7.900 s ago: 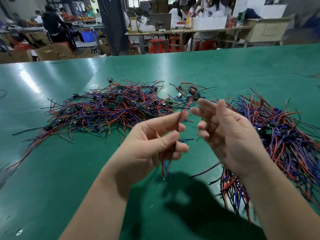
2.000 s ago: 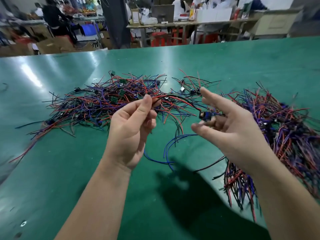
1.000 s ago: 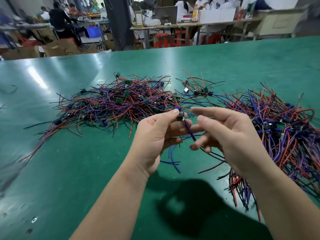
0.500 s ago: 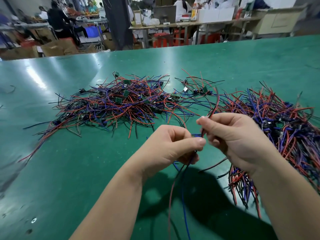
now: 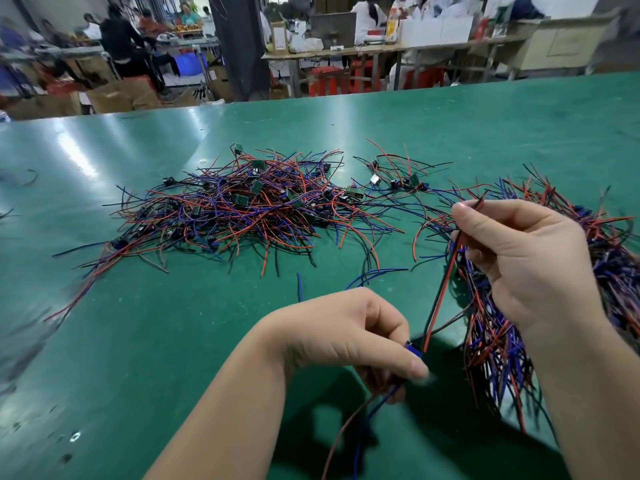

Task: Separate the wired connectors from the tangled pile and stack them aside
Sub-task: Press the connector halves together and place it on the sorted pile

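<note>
Though a full stack lies right of the tangled pile, much looks unsorted; left hand pinches one connector, right hand pinches its wires.

Place: we read this as an electronics assembly workshop.
Work surface: we see a long green-matted table of production-line type.
Stock: we note loose piles of red, blue and black wired connectors, some with small green boards.
Background: we see further benches, workers at them, cartons and red stools.
Hall: we see one open floor with a pillar.
</note>
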